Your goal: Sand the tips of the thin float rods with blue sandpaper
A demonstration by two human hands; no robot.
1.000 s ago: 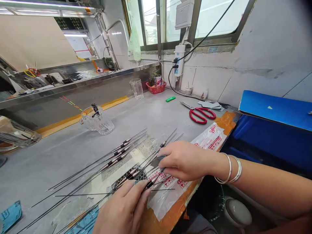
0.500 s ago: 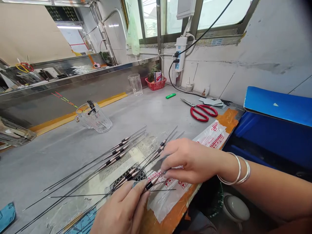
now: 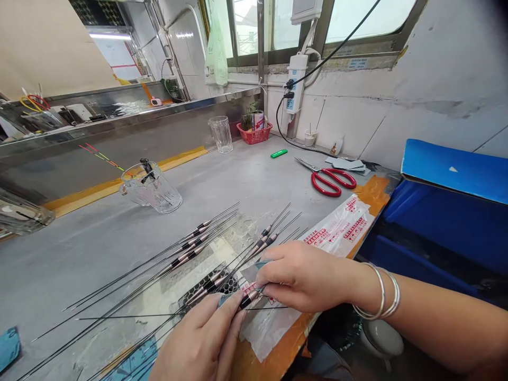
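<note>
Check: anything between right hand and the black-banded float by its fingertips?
Nothing visible blocks it: the right hand reaches the black-banded float; a small teal-edged sheet lies at its fingertips, beside the float.

The one view comes from a camera worn on the person's head, looking forward and down across the desk (image 3: 99,254) toward the far wall. It sits close above the hands: the left hand (image 3: 198,338) fills the bottom edge, and the right hand (image 3: 305,278) reaches in from the right. The window (image 3: 361,21) and power strip (image 3: 297,84) stand at the far end, a steel shelf (image 3: 119,108) runs along the left, and a blue case (image 3: 456,172) sits at the right.
</note>
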